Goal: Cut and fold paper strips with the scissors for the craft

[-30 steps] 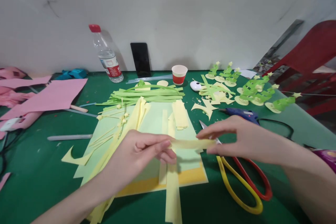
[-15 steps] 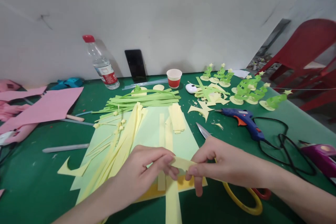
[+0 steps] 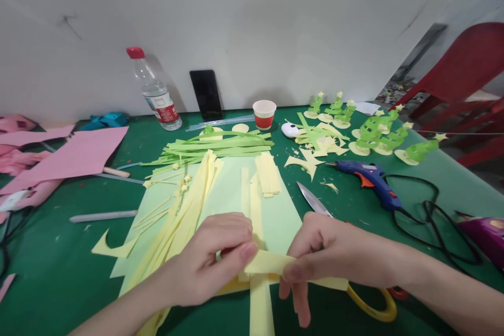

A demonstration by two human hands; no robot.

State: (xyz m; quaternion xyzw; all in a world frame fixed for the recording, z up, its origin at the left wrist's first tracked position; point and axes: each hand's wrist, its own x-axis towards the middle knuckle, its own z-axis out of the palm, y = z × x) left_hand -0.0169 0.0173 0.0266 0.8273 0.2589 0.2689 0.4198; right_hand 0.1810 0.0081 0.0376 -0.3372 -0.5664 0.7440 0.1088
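A pale yellow paper strip is stretched between my two hands. My left hand pinches its left end between thumb and fingers. My right hand grips it farther along, and a tail of the strip sticks out to the right beneath that hand. Under my hands lies a light green paper sheet bearing long yellow strips and a short yellow stack. Scissors with yellow and red handles lie partly hidden below my right hand.
Green paper strips lie behind the sheet. A blue glue gun with its cord and several small green paper trees stand right. A bottle, a phone and a paper cup line the wall. Pink paper lies left.
My hands and the strip have come slightly lower and closer. The left fingers have curled in, and more of the strip now shows beyond my right hand. The view has shifted a little.
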